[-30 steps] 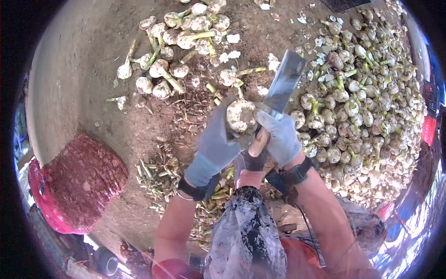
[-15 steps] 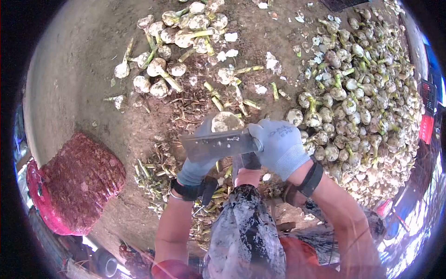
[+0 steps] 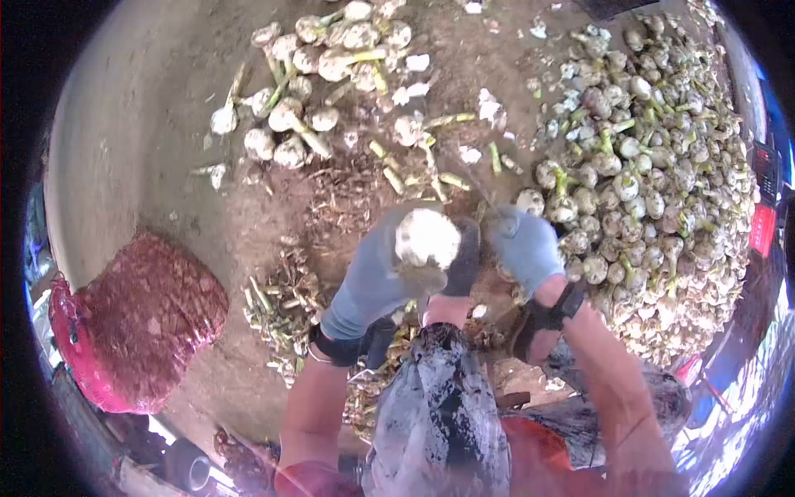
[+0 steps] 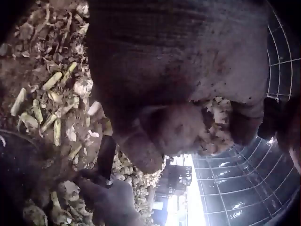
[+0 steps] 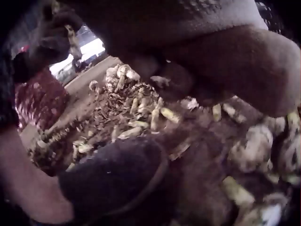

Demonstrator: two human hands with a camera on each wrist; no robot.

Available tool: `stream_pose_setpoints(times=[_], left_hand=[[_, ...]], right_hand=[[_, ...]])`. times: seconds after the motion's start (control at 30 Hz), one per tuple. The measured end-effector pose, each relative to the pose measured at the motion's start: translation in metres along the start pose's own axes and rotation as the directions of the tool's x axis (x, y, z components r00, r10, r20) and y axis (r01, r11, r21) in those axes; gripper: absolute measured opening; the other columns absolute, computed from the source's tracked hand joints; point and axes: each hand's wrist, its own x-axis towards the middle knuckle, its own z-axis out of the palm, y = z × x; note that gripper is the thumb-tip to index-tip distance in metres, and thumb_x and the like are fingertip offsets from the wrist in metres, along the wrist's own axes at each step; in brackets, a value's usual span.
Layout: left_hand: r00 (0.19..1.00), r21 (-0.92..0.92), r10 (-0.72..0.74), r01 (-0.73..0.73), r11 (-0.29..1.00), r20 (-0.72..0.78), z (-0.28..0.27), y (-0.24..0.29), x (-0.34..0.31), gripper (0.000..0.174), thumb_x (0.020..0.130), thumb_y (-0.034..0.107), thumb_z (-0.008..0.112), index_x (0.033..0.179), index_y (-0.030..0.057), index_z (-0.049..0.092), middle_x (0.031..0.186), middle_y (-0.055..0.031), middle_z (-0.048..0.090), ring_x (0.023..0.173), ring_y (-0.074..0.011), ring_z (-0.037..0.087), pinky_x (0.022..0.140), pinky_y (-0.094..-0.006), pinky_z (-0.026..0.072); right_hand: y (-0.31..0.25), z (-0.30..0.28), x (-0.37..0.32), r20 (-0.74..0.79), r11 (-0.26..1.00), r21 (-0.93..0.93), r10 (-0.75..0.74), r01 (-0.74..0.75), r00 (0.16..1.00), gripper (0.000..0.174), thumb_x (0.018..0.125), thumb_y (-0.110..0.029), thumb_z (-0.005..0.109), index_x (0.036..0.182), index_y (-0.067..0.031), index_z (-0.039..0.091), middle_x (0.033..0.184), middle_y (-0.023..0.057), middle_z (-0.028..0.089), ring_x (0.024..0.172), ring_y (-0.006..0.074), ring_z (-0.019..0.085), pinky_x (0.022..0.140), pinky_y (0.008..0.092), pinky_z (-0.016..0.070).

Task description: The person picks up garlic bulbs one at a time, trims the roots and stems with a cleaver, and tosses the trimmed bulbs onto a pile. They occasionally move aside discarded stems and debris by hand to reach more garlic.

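A gloved left hand [image 3: 374, 269] grips a large garlic bulb [image 3: 427, 237], its bright white face turned up toward the head camera. In the left wrist view, the curled fingers [image 4: 174, 127] wrap the dirt-crusted bulb [image 4: 218, 120]. To the right of the bulb and apart from it, the gloved right hand [image 3: 526, 248] grips a cleaver, which is nearly edge-on and blurred in the head view. The left wrist view shows its dark blade [image 4: 106, 156] rising from the right hand [image 4: 115, 200]. The cleaver's handle is hidden in the fist.
A big heap of garlic bulbs [image 3: 638, 190] fills the right side. Bulbs with stems [image 3: 290, 124] lie at upper left. Cut stem pieces [image 3: 393, 178] and dry skins litter the dirt floor. A red mesh sack [image 3: 157, 311] stands at left; a shoe [image 3: 465, 257] shows behind the hands.
The cleaver swung across the front of the garlic bulb, then away to the right with the right hand. The bulb's upward face has turned from dirty to bright white.
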Motion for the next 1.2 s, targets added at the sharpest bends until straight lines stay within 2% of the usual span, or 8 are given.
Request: stream_pose_setpoints(times=[0.27,0.37,0.6,0.77,0.87,0.9,0.97,1.2], left_hand=[[0.688,0.782,0.595,-0.604,0.152,0.416,0.006,-0.005,0.022,0.020,0.062,0.014,0.074,0.082,0.0153,0.071,0.103,-0.0040,0.065,0.091,-0.0328,0.063,0.091,-0.0507,0.0441],[0.717,0.766,0.555,-0.609,0.206,0.422,-0.009,0.010,0.013,0.015,0.063,0.014,0.074,0.076,0.0156,0.068,0.103,-0.0035,0.065,0.086,-0.0326,0.063,0.091,-0.0503,0.0448],[0.787,0.780,0.341,-0.594,0.197,0.514,0.014,0.021,0.034,0.024,0.064,0.004,0.071,0.083,0.0179,0.065,0.105,-0.0028,0.064,0.091,-0.0286,0.062,0.092,-0.0489,0.0467],[0.723,0.775,0.366,-0.631,0.006,0.586,0.018,0.007,0.036,0.027,0.063,0.006,0.072,0.086,0.0190,0.068,0.106,-0.0006,0.064,0.098,-0.0289,0.062,0.100,-0.0474,0.0445],[0.802,0.817,0.272,-0.570,0.083,0.532,0.003,0.025,0.028,0.022,0.064,0.006,0.072,0.083,0.0179,0.068,0.106,0.0003,0.065,0.100,-0.0286,0.064,0.105,-0.0475,0.0418],[0.807,0.824,0.278,-0.561,0.081,0.522,-0.002,0.024,0.034,0.022,0.064,0.006,0.072,0.083,0.0179,0.068,0.106,0.0003,0.065,0.100,-0.0286,0.064,0.105,-0.0475,0.0418],[0.846,0.860,0.195,-0.510,0.027,0.496,-0.007,0.016,0.032,0.019,0.065,0.005,0.071,0.080,0.0170,0.068,0.104,0.0003,0.065,0.094,-0.0276,0.066,0.105,-0.0481,0.0411],[0.776,0.783,0.195,-0.619,0.054,0.600,-0.003,0.016,0.040,0.023,0.065,0.006,0.070,0.084,0.0190,0.069,0.098,-0.0011,0.063,0.093,-0.0257,0.065,0.106,-0.0482,0.0385]], right_hand=[[-0.048,-0.018,-0.004,0.293,0.904,-0.140,-0.352,0.404,0.889,0.036,0.082,-0.028,0.068,0.107,-0.0021,0.068,0.087,0.0169,0.071,0.081,0.0357,0.068,0.075,0.0412,0.0539],[0.004,-0.010,0.022,0.410,0.799,-0.564,0.052,0.209,0.910,0.022,0.086,-0.025,0.060,0.097,-0.0093,0.072,0.086,0.0179,0.069,0.086,0.0385,0.067,0.076,0.0433,0.0537],[0.022,0.004,-0.011,0.106,0.996,0.027,-0.088,0.086,0.990,0.034,0.080,-0.024,0.073,0.103,0.0001,0.067,0.073,0.0081,0.068,0.065,0.0132,0.058,0.063,0.0311,0.0504],[-0.021,-0.029,-0.015,0.067,0.959,0.022,-0.282,0.281,0.957,0.030,0.083,-0.023,0.067,0.104,-0.0009,0.069,0.076,0.0169,0.069,0.069,0.0318,0.068,0.066,0.0382,0.0542],[0.014,-0.035,0.010,0.432,0.804,-0.572,0.129,0.161,0.892,0.027,0.089,-0.028,0.060,0.095,-0.0060,0.074,0.094,0.0141,0.073,0.090,0.0333,0.070,0.079,0.0408,0.0567],[0.072,-0.008,0.021,0.681,0.477,-0.627,-0.048,0.616,0.730,0.029,0.090,-0.031,0.061,0.093,-0.0059,0.075,0.097,0.0167,0.072,0.092,0.0329,0.070,0.080,0.0400,0.0566],[0.067,0.002,0.005,0.421,0.862,-0.491,0.106,0.128,0.901,0.030,0.089,-0.033,0.062,0.092,-0.0052,0.074,0.092,0.0190,0.071,0.089,0.0346,0.070,0.079,0.0415,0.0561],[-0.029,-0.017,-0.016,0.206,0.981,0.082,-0.191,0.177,0.960,0.031,0.081,-0.021,0.068,0.101,0.0025,0.067,0.078,0.0160,0.070,0.070,0.0272,0.068,0.067,0.0347,0.0535]])
